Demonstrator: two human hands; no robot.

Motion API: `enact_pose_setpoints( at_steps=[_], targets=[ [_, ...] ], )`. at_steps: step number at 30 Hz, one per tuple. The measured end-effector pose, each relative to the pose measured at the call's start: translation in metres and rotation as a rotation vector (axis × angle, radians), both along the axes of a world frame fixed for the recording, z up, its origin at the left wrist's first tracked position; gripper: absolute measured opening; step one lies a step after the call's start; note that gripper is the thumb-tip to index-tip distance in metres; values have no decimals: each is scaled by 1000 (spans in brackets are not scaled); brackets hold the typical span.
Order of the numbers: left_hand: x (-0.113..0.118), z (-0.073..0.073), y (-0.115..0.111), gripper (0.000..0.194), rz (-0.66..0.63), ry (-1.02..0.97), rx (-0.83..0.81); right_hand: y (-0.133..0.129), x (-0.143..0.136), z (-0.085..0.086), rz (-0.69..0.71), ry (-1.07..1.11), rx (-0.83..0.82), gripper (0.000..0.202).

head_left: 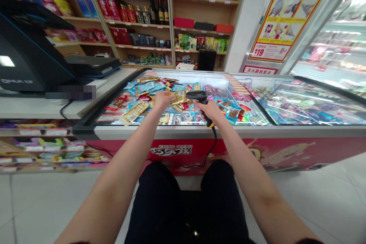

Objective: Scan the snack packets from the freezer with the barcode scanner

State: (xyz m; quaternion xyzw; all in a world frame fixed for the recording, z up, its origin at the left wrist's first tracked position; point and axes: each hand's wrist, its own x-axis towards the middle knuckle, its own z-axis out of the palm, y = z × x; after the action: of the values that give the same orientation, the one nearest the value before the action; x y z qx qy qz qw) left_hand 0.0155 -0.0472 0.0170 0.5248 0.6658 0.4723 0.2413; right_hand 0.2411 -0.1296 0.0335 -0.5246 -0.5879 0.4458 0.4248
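A crinkled, shiny gold foil packet (178, 98), flat and oblong, was held above the packet-strewn top of a glass-topped chest freezer (286, 132), its end just beside the rounded black head of a handheld barcode scanner (197, 95); whether the two touched could not be told. The scanner had a smooth plastic body with a yellow accent at the handle's base, from which a thin black cable (214, 143) hung down the freezer's glossy red front. Around the hands lay a heap of glossy blue wrappers (156, 87), with another gold packet (134, 113) at the near left. A pale countertop (97, 93) with a dark checkout terminal (28, 53) crowded the left side, and wooden shelves (137, 24) of boxes and bottles stood behind. Both bare forearms reached forward over dark-trousered legs (160, 202). The left hand (162, 100) pinched the packet's near end between its fingers; the right hand (211, 111) had its fingers curled around the scanner's handle.
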Motion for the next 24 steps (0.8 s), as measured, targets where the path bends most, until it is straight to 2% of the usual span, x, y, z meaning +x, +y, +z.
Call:
enact_pose_setpoints(
  at_steps=[4,11,15,24],
  targets=[
    [3,-2,4,36,-24,23,16,1,4,-1,3,3,6,31],
    [17,7,-5,34,-37,-42,9,-4,10,4,-26,0,-20,31],
    [24,7,-3,33,-45,-31,9,-6,15,6,-46,-7,-37,31],
    [47,6,5,30,-115,-7,1,5,38,-8,-66,69,-10,25]
  ],
)
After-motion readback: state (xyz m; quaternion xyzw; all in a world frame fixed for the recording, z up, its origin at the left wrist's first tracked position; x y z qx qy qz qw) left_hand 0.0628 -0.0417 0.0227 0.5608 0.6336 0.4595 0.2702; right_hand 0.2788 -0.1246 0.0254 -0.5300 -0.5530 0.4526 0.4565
